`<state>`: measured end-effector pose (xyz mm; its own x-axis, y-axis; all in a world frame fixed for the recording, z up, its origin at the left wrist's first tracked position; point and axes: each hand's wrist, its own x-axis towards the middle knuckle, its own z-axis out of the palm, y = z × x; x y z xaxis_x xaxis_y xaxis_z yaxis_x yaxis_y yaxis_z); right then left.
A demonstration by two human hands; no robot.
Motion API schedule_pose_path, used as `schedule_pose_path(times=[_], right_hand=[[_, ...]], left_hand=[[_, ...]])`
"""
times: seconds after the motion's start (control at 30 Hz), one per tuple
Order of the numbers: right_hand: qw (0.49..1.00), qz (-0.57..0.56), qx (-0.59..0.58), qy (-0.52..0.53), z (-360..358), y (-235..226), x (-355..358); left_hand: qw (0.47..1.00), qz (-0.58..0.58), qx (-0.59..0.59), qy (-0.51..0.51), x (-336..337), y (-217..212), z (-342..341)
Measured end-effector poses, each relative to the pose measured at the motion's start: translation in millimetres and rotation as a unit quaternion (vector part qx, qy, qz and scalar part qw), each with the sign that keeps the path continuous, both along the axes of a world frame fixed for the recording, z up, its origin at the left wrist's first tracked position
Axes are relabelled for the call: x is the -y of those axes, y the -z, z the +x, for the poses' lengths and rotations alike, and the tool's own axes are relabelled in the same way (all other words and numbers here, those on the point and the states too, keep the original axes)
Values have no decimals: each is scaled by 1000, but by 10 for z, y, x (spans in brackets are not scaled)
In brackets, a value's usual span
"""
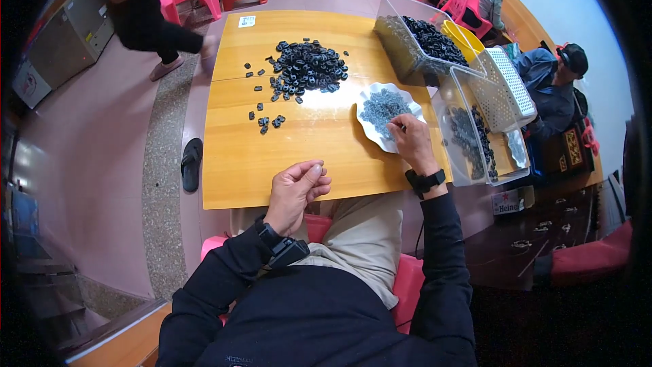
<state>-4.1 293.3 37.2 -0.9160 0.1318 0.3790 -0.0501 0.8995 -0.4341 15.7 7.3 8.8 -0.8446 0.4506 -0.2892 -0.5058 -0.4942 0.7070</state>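
My right hand (413, 141) is over the right edge of a white scalloped plate (370, 132), fingertips pinched together at a heap of small clear-grey pieces (382, 105). Whatever is between those fingertips is too small to make out. Near the table's front edge, my left hand (293, 194) is held with thumb and fingers drawn together; anything inside is hidden. Beyond the hands lies a large pile of small black plastic parts (307, 68). A few more black parts (265, 122) are scattered at its near left side.
Clear plastic bins (401, 61) with black parts stand along the right side of the wooden table (231, 163). A white perforated basket (506, 88) and a yellow container (463, 39) are beside them. Other people sit at the right; one person walks at the upper left.
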Motion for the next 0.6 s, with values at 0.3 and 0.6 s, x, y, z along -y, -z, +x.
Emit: schedule_pose_path(times=[0.3, 0.6], right_hand=[[992, -110, -55, -23, 25, 107, -57], [988, -150, -17, 28, 121, 28, 0]], left_hand=[[1000, 10, -5, 7, 9, 11, -1], [1000, 0, 10, 15, -4, 5, 4]])
